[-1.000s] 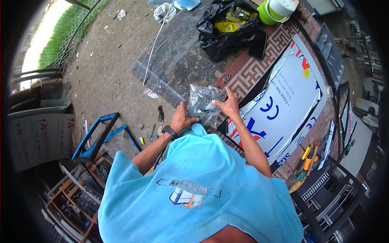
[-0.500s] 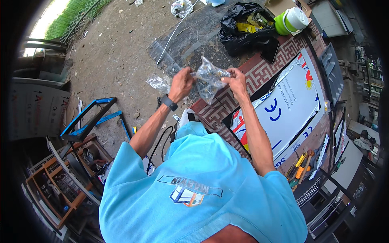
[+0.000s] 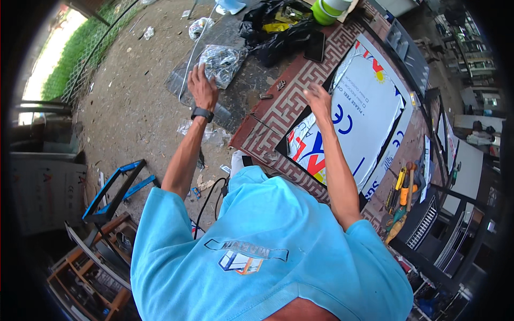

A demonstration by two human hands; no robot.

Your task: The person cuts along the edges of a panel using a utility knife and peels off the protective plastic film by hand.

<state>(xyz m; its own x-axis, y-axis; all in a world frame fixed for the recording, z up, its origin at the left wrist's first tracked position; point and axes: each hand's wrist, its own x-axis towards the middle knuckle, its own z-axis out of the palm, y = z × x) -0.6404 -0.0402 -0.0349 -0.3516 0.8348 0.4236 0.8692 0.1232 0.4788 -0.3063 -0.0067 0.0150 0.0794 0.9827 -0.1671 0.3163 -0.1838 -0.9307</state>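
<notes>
A clear plastic bag (image 3: 222, 65) with small parts inside lies on the dark, scuffed sheet (image 3: 251, 85). At its lower left edge is my left hand (image 3: 203, 91), fingers apart and gripping nothing. My right hand (image 3: 319, 100) hovers by the left edge of a large white film-covered panel (image 3: 369, 96), its fingers loosely bent with nothing visible in them. Between the hands, two little clusters of small metal pieces (image 3: 281, 84) rest on the red-and-white patterned surface (image 3: 267, 128).
A black plastic bag (image 3: 278, 45), a dark phone (image 3: 315, 47) and a green-and-white jug (image 3: 327, 12) stand at the far side. Hand tools (image 3: 401, 190) lie at right. A blue-and-black metal frame (image 3: 115, 190) and wooden rack (image 3: 88, 267) are at left.
Both hands have let go of the clear plastic bag, which now lies on the dark sheet. My hands have moved apart, and the view has shifted a little to the right.
</notes>
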